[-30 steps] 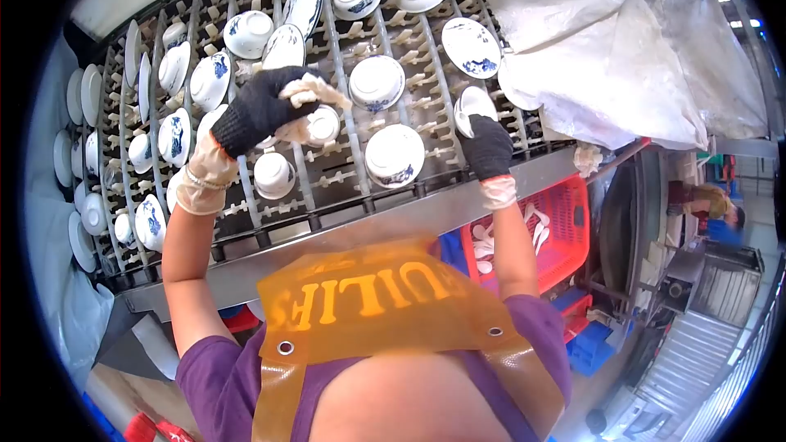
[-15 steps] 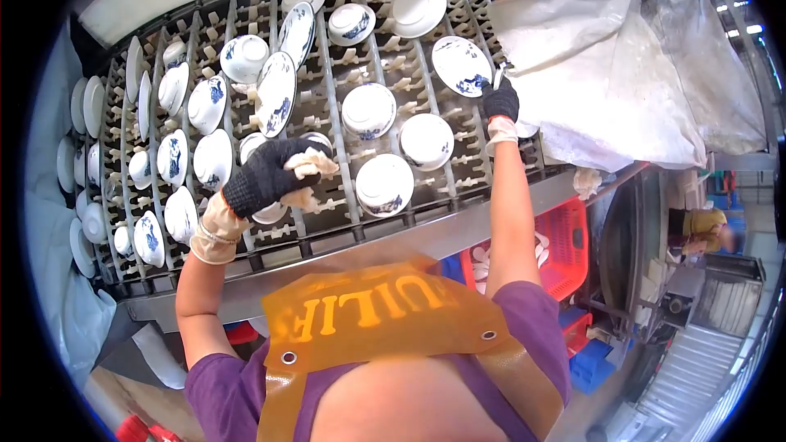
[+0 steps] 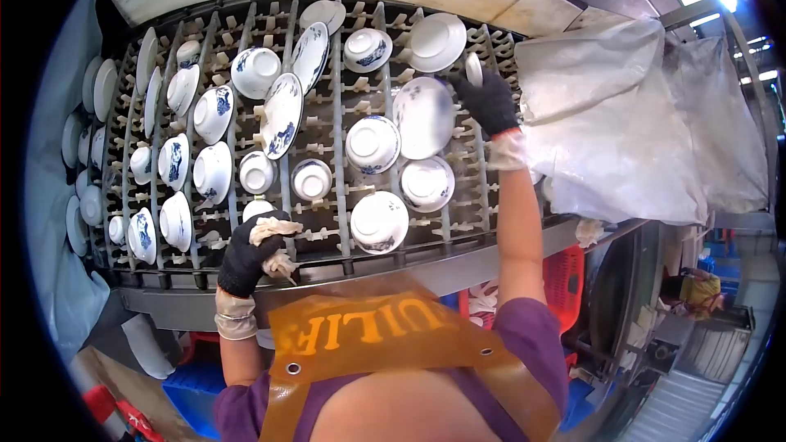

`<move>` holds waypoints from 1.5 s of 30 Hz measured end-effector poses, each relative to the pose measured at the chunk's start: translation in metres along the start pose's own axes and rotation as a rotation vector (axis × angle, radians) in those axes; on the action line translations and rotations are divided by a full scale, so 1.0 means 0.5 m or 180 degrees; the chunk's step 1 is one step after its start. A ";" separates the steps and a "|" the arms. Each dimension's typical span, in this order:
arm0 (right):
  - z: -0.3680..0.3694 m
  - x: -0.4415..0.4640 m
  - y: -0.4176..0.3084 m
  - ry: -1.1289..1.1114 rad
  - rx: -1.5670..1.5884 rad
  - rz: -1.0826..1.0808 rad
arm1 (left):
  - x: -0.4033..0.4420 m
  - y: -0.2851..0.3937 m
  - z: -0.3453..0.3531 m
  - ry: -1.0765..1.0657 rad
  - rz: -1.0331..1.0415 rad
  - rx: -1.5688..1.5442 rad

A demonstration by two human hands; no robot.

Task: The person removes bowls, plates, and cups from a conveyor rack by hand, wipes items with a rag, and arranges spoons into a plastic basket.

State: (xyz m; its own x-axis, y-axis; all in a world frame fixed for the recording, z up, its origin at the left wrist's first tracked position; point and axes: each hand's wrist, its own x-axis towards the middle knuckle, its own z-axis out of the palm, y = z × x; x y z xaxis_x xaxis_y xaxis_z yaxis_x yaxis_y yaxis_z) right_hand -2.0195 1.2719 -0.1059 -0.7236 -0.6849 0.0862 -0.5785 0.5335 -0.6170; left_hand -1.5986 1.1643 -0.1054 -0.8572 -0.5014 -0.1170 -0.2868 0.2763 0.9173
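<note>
My left hand [image 3: 250, 254], in a black glove, is closed on a crumpled cream cloth [image 3: 277, 245] at the near edge of the rack. Just beyond it a small white bowl [image 3: 257, 211] is partly hidden. My right hand [image 3: 489, 102], gloved too, grips a small white dish [image 3: 473, 69] standing on edge at the rack's right side. To its left lies a large oval plate [image 3: 424, 118], slightly blurred. Around them, blue-patterned bowls [image 3: 372, 145] and plates [image 3: 282, 116] rest on the pegged rack [image 3: 327, 233], many of the bowls upside down.
Clear plastic curtains [image 3: 606, 115] hang at the right and a bluish one [image 3: 65, 278] at the left. A metal edge [image 3: 442, 278] runs along the rack's front. Below are a red basket [image 3: 563, 282] and a blue crate [image 3: 192, 393]. Another person [image 3: 696, 290] is at far right.
My left hand has drawn back toward the near edge with the cloth. My right hand has reached farther over the rack with the small dish. The view has shifted.
</note>
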 end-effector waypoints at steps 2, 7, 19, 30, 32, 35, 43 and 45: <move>0.033 0.088 0.019 0.0647 -0.0267 -0.0182 | 0.018 0.013 0.014 -0.0048 -0.0469 -0.0566; 0.154 0.320 0.202 0.0106 -0.0193 0.0486 | 0.015 0.025 0.043 0.0226 -0.0147 0.0059; 0.059 0.288 0.052 0.0531 -0.2742 -0.3671 | 0.043 0.036 0.084 0.0091 -0.0426 -0.0454; -0.134 -0.206 0.347 0.1459 -0.1268 -0.0792 | 0.023 0.038 0.159 0.0244 -0.0095 -0.0321; -0.195 -0.371 0.433 0.1602 -0.2208 -0.0217 | 0.032 0.007 0.172 0.0014 -0.0050 -0.0147; -0.253 -0.603 0.528 0.1359 -0.2260 0.1171 | 0.059 0.030 0.194 -0.0083 -0.0426 -0.0639; -0.191 -0.549 0.454 0.1784 -0.0681 0.1498 | 0.147 0.113 0.252 -0.0570 -0.0050 -0.0115; -0.165 -0.475 0.467 0.1756 -0.1308 0.0863 | 0.143 0.126 0.264 -0.0548 -0.0417 -0.0981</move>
State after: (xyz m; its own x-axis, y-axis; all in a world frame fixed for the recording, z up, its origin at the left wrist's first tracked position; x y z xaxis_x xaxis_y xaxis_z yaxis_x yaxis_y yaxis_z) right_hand -2.0139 1.6002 -0.2061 -0.8826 -0.2112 0.4199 -0.3685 0.8655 -0.3392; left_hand -1.7344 1.2542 -0.1065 -0.8887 -0.3637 -0.2790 -0.2789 -0.0539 0.9588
